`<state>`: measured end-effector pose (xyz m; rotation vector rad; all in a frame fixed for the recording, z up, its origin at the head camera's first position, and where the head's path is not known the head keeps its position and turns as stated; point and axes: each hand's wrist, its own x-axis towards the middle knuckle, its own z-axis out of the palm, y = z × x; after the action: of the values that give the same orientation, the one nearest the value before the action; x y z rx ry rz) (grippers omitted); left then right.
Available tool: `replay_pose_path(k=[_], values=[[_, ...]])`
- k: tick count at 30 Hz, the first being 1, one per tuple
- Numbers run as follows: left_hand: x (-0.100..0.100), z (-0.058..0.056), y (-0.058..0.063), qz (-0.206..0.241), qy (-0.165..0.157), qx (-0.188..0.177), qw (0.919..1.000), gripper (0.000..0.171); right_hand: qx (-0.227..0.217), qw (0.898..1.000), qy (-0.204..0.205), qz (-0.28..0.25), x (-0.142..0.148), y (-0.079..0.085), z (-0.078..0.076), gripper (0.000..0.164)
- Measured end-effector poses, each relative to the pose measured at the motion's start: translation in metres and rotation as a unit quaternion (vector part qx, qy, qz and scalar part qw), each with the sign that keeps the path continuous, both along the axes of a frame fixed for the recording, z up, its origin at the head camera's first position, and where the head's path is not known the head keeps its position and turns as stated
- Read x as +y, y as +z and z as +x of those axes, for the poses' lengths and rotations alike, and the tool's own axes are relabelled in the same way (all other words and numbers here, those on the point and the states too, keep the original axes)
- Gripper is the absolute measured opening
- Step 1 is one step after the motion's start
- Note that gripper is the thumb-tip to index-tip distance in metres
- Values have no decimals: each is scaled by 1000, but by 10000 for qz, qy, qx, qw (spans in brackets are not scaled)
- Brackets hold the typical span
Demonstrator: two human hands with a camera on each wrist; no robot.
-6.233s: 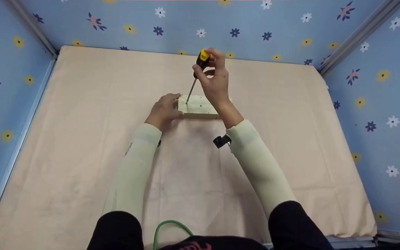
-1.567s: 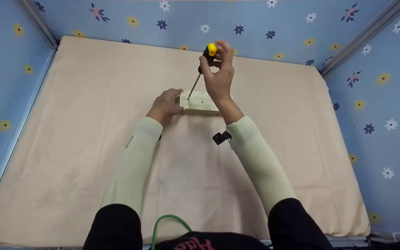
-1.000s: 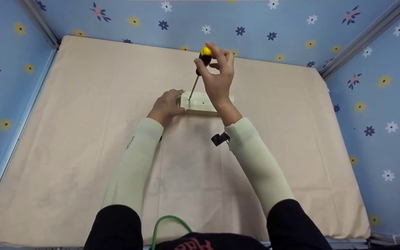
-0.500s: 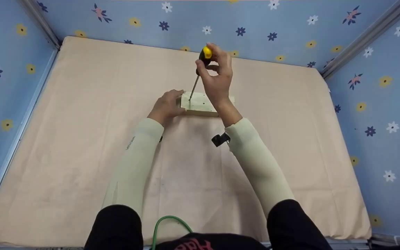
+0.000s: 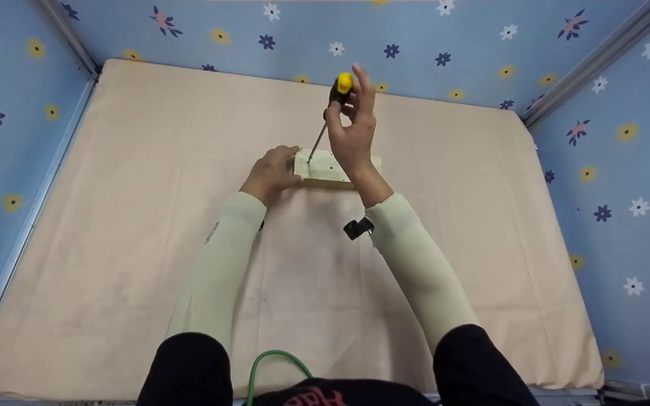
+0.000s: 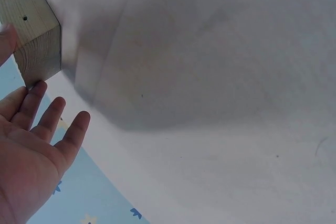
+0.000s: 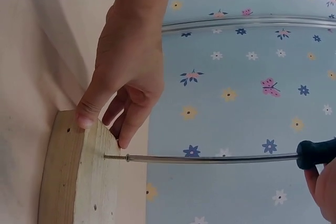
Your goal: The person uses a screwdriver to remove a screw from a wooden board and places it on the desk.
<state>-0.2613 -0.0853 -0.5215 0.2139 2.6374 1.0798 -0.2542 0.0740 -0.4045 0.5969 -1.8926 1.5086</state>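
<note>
My left hand [image 5: 268, 173] holds the left end of a pale wooden block [image 5: 322, 172], thumb on the near side and fingertips at the far corner. In the left wrist view its other fingers [image 6: 77, 135] spread off the block's end. My right hand [image 5: 354, 135] grips a screwdriver [image 5: 337, 96] by its black handle with a yellow end, index finger raised beside it. The shaft slants down to the block's left part. In the right wrist view the tip meets the head of a screw [image 7: 115, 157], which stands partly out of the wood.
The block lies on a beige cloth [image 5: 308, 293] covering the table. Blue flowered panels [image 5: 302, 34] wall in the back and both sides. A green cord [image 5: 277, 352] loops near the person's body. A black camera mount [image 5: 358, 228] sits on the right wrist.
The right fingers have repeatedly shifted round the handle, index finger now lifted off; the handle leans a little more to the right. The left hand and block keep their place.
</note>
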Motion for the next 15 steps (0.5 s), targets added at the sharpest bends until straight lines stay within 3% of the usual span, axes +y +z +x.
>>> replay_pose_path(k=[3, 9, 15], values=[[0, 0, 0, -3, -17, 24, 10000, 74, 31, 10000, 75, -27, 0, -1, 0, 45], [0, 1, 0, 6, 3, -82, 10000, 76, 87, 9998, -157, 53, -1, -4, 0, 47], [0, 0, -2, 86, 10, -46, 10000, 77, 96, 9998, 87, 130, -1, -2, 0, 45]])
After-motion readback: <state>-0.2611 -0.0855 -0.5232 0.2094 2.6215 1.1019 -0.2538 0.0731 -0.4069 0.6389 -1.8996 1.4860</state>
